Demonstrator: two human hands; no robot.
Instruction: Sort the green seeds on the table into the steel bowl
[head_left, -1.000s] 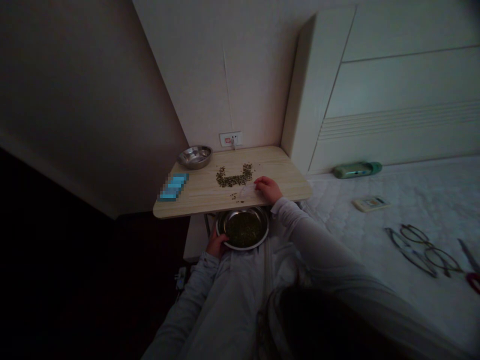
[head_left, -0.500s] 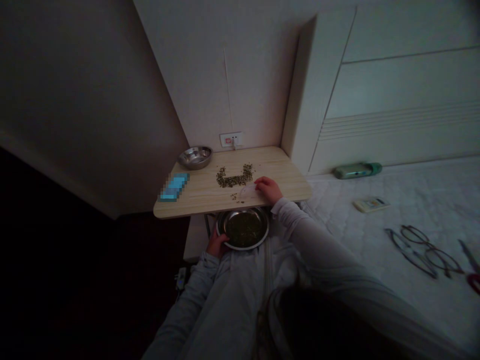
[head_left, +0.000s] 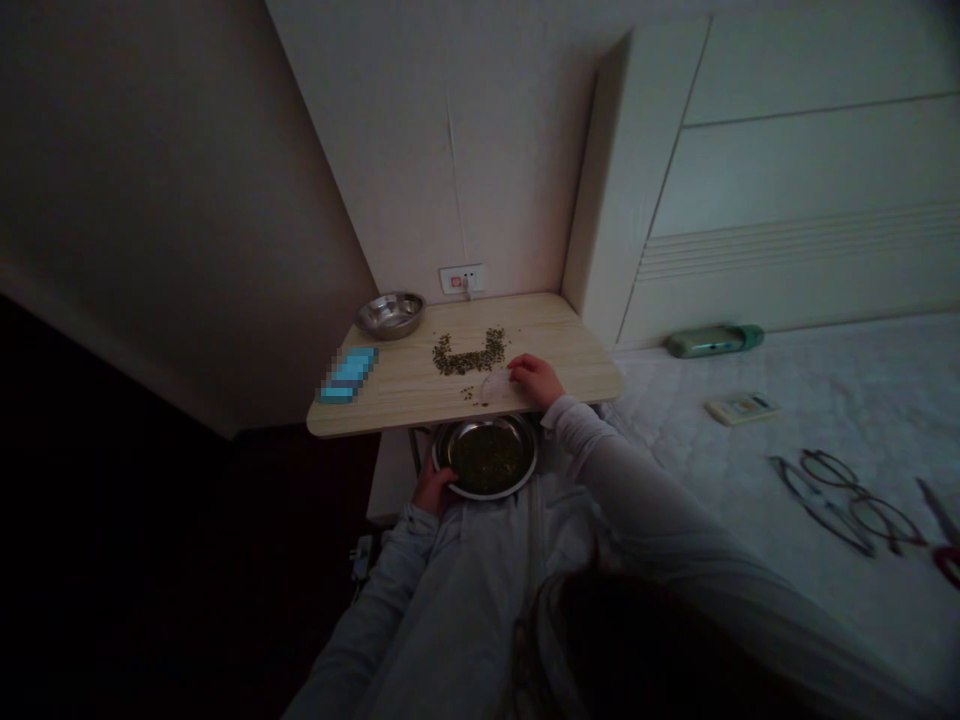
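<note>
Left fingers point(head_left: 445, 477) grip a bowl point(head_left: 470, 432), right fingers point(head_left: 519, 367) a clear sheet point(head_left: 496, 383); a pale slab's print point(head_left: 752, 405) blurs.

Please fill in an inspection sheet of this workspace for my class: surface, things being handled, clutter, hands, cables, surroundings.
Surface: wood-patterned table.
Things handled: small dark grains in a U-shape, with strays nearer the person; grain bowl below the table's near edge; thin pale piece.
Clutter: metal bowl and pixelated blue item, table's left side.
Hands: left grips the grain bowl's rim; right seemingly pinches the pale piece.
Cables: thin cord down the wall to an outlet.
Surroundings: bed at right with glasses, scissors.
</note>
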